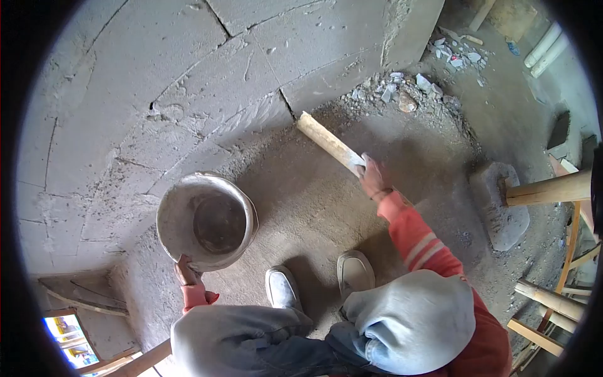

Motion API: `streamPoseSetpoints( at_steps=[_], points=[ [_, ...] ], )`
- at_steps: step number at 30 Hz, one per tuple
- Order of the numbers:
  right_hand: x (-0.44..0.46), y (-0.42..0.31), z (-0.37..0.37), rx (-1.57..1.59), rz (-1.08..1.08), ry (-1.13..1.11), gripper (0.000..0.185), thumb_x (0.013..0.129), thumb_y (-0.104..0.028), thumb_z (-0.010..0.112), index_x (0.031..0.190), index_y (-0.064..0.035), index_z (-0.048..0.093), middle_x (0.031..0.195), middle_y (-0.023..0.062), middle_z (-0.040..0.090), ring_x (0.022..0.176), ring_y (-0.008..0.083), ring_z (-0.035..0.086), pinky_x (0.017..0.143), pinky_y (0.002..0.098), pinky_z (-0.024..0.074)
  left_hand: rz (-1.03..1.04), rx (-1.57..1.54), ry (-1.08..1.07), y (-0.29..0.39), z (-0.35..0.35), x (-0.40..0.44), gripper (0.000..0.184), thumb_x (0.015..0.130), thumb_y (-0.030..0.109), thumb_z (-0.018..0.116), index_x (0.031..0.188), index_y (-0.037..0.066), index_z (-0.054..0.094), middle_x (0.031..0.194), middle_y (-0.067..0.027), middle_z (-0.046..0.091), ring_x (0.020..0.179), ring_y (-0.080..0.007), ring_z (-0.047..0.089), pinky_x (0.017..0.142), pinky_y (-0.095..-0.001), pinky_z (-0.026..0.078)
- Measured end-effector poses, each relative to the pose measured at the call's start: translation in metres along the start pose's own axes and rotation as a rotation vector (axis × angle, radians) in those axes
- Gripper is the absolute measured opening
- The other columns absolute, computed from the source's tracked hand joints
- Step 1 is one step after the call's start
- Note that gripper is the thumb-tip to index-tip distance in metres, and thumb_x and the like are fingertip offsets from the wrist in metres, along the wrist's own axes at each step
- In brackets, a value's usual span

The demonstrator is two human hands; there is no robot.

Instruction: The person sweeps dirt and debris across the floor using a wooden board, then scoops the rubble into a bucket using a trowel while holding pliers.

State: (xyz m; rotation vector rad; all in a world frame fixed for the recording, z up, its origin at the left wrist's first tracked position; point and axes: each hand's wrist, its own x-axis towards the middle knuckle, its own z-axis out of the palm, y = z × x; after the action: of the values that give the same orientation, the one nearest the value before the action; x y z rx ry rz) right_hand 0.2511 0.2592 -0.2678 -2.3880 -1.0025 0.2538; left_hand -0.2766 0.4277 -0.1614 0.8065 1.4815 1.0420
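Note:
My left hand (186,271) is closed on the near rim of a grey, mortar-stained bucket (173,220). The bucket tilts beside the block wall, and its inside shows a dark bottom with grey residue on the walls. Out in front, my right hand (374,178) is wrapped around one end of a short, pale wooden board (330,143). The board's far end is near the foot of the wall, by a dark vertical joint; whether it touches there I cannot tell. Part of my right fingers is hidden from view.
A grey block wall (207,94) runs along the left and front. Rubble (408,100) lies at its base toward the right. A wooden post (546,190) meets a concrete block (499,213) on the right, with timber (553,300) lower down. My shoes (355,274) stand on the dusty floor (308,220).

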Motion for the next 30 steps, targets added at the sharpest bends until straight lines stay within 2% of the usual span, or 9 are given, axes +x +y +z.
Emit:
streamPoseSetpoints(
  at_steps=[3, 6, 8, 11, 16, 19, 23, 27, 30],
  points=[
    [0.020, -0.012, -0.022, -0.138, 0.188, -0.086, 0.040, 0.083, -0.035, 0.059, 0.115, -0.0118, 0.058, 0.097, 0.0174, 0.065, 0.092, 0.0380, 0.062, 0.078, 0.0483, 0.0491, 0.020, 0.048, 0.061, 0.008, 0.015, -0.017, 0.024, 0.074, 0.022, 0.060, 0.090, 0.004, 0.055, 0.089, -0.0069, 0.057, 0.076, -0.0209, 0.059, 0.062, -0.0351, 0.052],
    [0.043, 0.045, -0.040, -0.264, 0.452, -0.037, 0.040, 0.083, -0.035, 0.059, 0.116, -0.0131, 0.058, 0.098, 0.0155, 0.066, 0.093, 0.0376, 0.062, 0.078, 0.0479, 0.0494, 0.018, 0.047, 0.022, -0.012, -0.019, 0.012, 0.031, 0.073, 0.019, 0.059, 0.100, 0.003, 0.055, 0.092, -0.0069, 0.058, 0.080, -0.0209, 0.059, 0.063, -0.0345, 0.051],
    [0.044, 0.094, -0.052, -0.401, 0.295, 0.169, 0.039, 0.084, -0.034, 0.059, 0.117, -0.0133, 0.058, 0.096, 0.0153, 0.066, 0.091, 0.0368, 0.063, 0.078, 0.0469, 0.0499, 0.026, 0.018, 0.092, -0.008, -0.008, 0.003, 0.032, 0.073, 0.017, 0.059, 0.101, 0.002, 0.056, 0.091, -0.0069, 0.058, 0.080, -0.0204, 0.059, 0.063, -0.0338, 0.050],
    [0.039, 0.119, -0.084, -0.467, 0.320, 0.209, 0.038, 0.084, -0.035, 0.059, 0.115, -0.0133, 0.058, 0.095, 0.0172, 0.066, 0.090, 0.0378, 0.062, 0.077, 0.0479, 0.0492, 0.063, -0.013, 0.179, -0.022, -0.017, 0.010, 0.031, 0.072, 0.015, 0.058, 0.101, 0.002, 0.056, 0.090, -0.0069, 0.057, 0.079, -0.0193, 0.058, 0.063, -0.0323, 0.049],
    [-0.010, 0.039, -0.087, -0.278, 0.269, 0.183, 0.036, 0.080, -0.040, 0.064, 0.102, -0.0127, 0.062, 0.087, 0.0172, 0.066, 0.080, 0.0369, 0.064, 0.065, 0.0458, 0.0499, 0.027, -0.025, 0.156, -0.025, -0.020, 0.009, 0.026, 0.071, 0.013, 0.056, 0.094, 0.002, 0.058, 0.086, -0.0050, 0.056, 0.074, -0.0166, 0.056, 0.062, -0.0297, 0.046],
    [-0.039, -0.001, -0.049, 0.032, -0.086, 0.169, 0.032, 0.080, -0.042, 0.064, 0.104, -0.0215, 0.063, 0.087, 0.0135, 0.067, 0.077, 0.0371, 0.064, 0.063, 0.0448, 0.0506, -0.088, -0.056, 0.096, -0.006, 0.013, -0.014, 0.023, 0.071, 0.014, 0.055, 0.091, 0.003, 0.058, 0.083, -0.0030, 0.056, 0.070, -0.0152, 0.055, 0.060, -0.0284, 0.046],
    [-0.024, 0.026, -0.026, -0.198, 0.071, -0.003, 0.036, 0.081, -0.038, 0.064, 0.113, -0.0239, 0.061, 0.093, 0.0135, 0.067, 0.082, 0.0402, 0.063, 0.072, 0.0479, 0.0504, -0.088, -0.081, 0.056, 0.001, 0.034, -0.024, 0.015, 0.072, 0.015, 0.055, 0.083, 0.005, 0.057, 0.080, -0.0011, 0.055, 0.069, -0.0135, 0.055, 0.059, -0.0266, 0.044],
    [0.021, 0.109, -0.063, -0.219, 0.108, 0.183, 0.039, 0.081, -0.038, 0.063, 0.114, -0.0183, 0.060, 0.094, 0.0151, 0.067, 0.087, 0.0366, 0.063, 0.074, 0.0454, 0.0510, -0.034, -0.044, 0.085, -0.014, 0.015, -0.012, 0.013, 0.072, 0.015, 0.057, 0.082, 0.007, 0.057, 0.081, -0.0015, 0.055, 0.073, -0.0135, 0.055, 0.063, -0.0280, 0.046],
    [0.029, 0.099, -0.089, -0.276, 0.170, 0.197, 0.038, 0.081, -0.037, 0.063, 0.113, -0.0157, 0.061, 0.095, 0.0154, 0.066, 0.088, 0.0362, 0.063, 0.075, 0.0453, 0.0508, 0.013, -0.044, 0.099, -0.017, 0.019, -0.012, 0.014, 0.071, 0.017, 0.059, 0.081, 0.007, 0.058, 0.082, -0.0012, 0.055, 0.076, -0.0143, 0.056, 0.066, -0.0295, 0.046]
  ],
)
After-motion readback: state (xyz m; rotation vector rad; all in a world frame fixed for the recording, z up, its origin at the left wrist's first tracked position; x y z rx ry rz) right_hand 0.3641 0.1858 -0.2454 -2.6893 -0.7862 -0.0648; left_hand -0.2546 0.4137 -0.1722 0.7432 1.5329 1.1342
